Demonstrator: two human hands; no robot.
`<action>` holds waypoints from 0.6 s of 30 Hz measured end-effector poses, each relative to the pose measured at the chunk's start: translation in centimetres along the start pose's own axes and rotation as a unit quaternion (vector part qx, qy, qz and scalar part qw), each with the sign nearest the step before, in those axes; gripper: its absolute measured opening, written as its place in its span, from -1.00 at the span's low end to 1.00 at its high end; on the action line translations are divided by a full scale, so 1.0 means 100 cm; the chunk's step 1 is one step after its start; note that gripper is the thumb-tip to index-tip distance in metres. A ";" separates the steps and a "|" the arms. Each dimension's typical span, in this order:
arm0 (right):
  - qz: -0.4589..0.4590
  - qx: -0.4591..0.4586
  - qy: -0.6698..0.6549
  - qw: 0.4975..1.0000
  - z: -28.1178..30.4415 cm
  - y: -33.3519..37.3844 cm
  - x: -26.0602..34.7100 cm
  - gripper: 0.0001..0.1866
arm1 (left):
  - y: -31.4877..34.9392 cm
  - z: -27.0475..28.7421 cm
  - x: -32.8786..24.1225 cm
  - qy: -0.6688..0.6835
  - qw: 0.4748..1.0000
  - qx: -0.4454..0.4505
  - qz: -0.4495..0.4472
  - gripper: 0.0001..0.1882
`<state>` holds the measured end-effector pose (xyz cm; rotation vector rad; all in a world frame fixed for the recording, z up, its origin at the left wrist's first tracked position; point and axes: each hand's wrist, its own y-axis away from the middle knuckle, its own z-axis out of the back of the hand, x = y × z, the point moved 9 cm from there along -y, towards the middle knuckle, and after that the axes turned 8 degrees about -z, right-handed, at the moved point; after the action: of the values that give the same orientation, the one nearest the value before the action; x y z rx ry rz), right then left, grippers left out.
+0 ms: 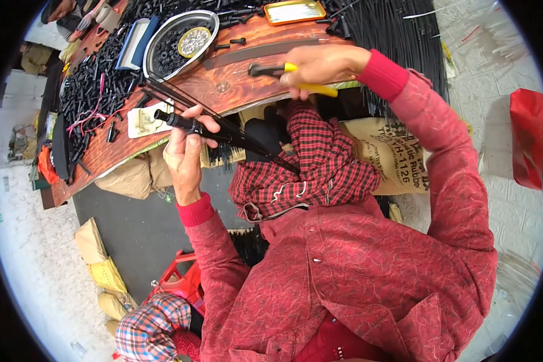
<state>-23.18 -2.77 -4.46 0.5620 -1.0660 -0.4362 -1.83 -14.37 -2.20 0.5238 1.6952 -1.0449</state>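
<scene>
My left hand [184,154] grips a black rod-like assembly [190,123] with a tubular end and thin black ribs fanning out toward the table. My right hand [320,66] holds yellow-handled pliers [308,87] over the front edge of the wooden table [235,84], their dark jaws pointing left. Both forearms wear red sleeves. A red plaid scarf [320,163] hangs between my arms and hides the lower end of the rod assembly.
A metal bowl [163,48] holds small black parts and a round lid. Many black parts are heaped on the table's left side [96,90], a yellow tray [294,11] lies at the back, bundled black rods [398,36] on the right. Sacks [380,154] lie beneath; another person's hands [96,15] far left.
</scene>
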 end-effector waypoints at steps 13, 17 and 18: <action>0.045 0.187 -0.021 0.981 -0.093 0.038 0.070 -0.68 | 0.006 -0.012 -0.007 0.007 1.000 0.010 0.009 -0.47; 0.035 0.168 -0.020 0.985 -0.091 0.040 0.074 -0.69 | 0.008 -0.014 -0.009 0.010 1.000 0.013 0.009 -0.47; 0.037 0.172 -0.021 0.984 -0.092 0.040 0.074 -0.70 | 0.008 -0.014 -0.009 0.018 1.000 0.009 0.013 -0.48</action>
<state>-11.47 -1.99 -0.24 0.8182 -1.2073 -0.1991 -1.64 -12.64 -1.57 0.5785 1.7079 -1.0380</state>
